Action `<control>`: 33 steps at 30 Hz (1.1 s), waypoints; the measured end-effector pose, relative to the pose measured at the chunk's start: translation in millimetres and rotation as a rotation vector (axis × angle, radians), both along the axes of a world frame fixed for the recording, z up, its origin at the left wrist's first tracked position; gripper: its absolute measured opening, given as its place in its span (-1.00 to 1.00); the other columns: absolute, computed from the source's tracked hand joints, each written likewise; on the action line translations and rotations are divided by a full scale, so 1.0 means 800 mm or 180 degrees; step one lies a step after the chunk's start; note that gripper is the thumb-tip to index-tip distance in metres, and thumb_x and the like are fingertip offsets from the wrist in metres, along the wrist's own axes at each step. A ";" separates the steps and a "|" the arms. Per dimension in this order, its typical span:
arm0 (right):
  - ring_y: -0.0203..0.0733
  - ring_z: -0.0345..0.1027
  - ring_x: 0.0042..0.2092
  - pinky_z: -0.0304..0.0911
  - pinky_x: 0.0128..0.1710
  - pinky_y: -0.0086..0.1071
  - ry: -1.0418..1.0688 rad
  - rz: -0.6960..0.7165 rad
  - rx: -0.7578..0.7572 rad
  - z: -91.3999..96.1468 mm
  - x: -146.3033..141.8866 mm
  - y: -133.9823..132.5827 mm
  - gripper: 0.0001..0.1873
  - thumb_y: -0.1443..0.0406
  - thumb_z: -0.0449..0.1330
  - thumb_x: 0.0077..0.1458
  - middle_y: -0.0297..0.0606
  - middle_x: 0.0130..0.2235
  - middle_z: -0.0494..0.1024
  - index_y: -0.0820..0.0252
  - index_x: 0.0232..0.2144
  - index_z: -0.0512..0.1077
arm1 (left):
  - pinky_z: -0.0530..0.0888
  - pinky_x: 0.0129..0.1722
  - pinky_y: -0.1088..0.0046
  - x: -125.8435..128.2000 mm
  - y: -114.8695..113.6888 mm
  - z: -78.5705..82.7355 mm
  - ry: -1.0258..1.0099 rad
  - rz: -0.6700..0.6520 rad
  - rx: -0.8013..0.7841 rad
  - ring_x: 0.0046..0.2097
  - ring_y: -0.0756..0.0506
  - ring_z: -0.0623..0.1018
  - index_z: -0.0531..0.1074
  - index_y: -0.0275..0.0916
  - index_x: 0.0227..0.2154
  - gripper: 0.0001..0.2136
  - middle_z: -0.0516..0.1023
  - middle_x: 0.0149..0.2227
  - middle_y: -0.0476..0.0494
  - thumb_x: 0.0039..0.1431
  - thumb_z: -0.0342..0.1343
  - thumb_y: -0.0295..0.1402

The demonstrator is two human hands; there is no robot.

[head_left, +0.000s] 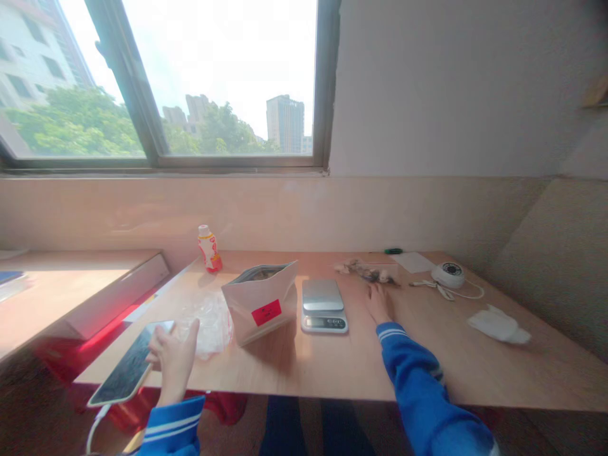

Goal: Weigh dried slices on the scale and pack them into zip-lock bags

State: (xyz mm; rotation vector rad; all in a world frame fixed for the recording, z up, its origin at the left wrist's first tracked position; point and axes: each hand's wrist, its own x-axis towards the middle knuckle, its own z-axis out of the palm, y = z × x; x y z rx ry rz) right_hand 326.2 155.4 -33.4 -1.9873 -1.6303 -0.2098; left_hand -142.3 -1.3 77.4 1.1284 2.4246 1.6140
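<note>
My left hand is open beside the right edge of a phone with a white cable plugged in, and its fingertips overlap that edge. I cannot tell whether they touch the screen. Just right of this hand lies a crumpled clear plastic bag. My right hand rests on the table, fingers stretched forward to the near edge of a clear packet of brownish dried pieces. Between my hands are an open-topped standing pouch with a red label and a kitchen scale with a bare platform.
A red-and-white bottle stands at the back left. On the right are a white dome camera with cables, a paper sheet, a green-handled tool and crumpled white tissue. The table ends at a wall below a window.
</note>
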 end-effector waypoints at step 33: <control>-0.01 0.24 -0.06 0.09 -0.12 -0.29 -0.0287 -0.0213 -0.0321 0.026 -0.005 -0.012 -0.74 0.31 -0.04 0.15 -0.06 -0.15 0.43 0.24 -0.31 0.44 | 0.38 -0.30 0.36 0.133 -0.083 -0.069 -0.0333 -0.0589 0.0449 -0.29 -0.13 0.47 0.39 -0.20 -0.35 -0.79 0.50 -0.29 -0.13 0.07 -0.10 -0.26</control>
